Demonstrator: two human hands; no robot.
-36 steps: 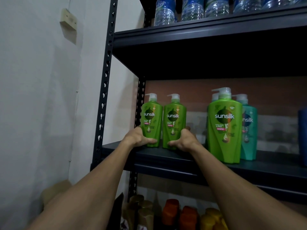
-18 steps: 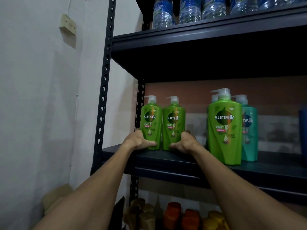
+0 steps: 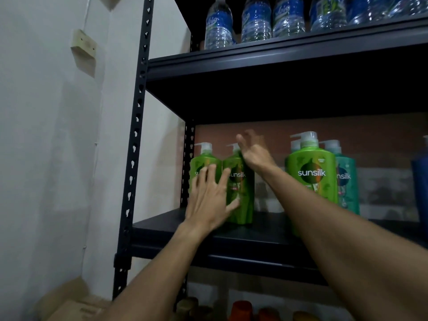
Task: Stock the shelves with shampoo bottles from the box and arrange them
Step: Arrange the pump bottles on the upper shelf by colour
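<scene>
Two small green Sunsilk pump bottles stand side by side at the left end of the dark shelf [image 3: 254,237]: the left bottle [image 3: 201,162] and the right bottle [image 3: 242,198]. My left hand [image 3: 209,201] is spread open in front of them, fingers straight and over their labels. My right hand [image 3: 253,151] is raised, open and blurred, at the right bottle's pump and shoulder. Further right stand a large green Sunsilk bottle [image 3: 311,177] and a teal one [image 3: 347,181] behind it.
Water bottles [image 3: 218,24] line the shelf above. A blue container [image 3: 420,186] shows at the right edge. Orange and yellow caps [image 3: 242,310] sit on the lower shelf. A cardboard box [image 3: 74,304] lies on the floor at the left, by the white wall.
Both hands have let go of the bases of the two small bottles. My left hand rose and spread in front of them; my right hand lifted to the right bottle's top.
</scene>
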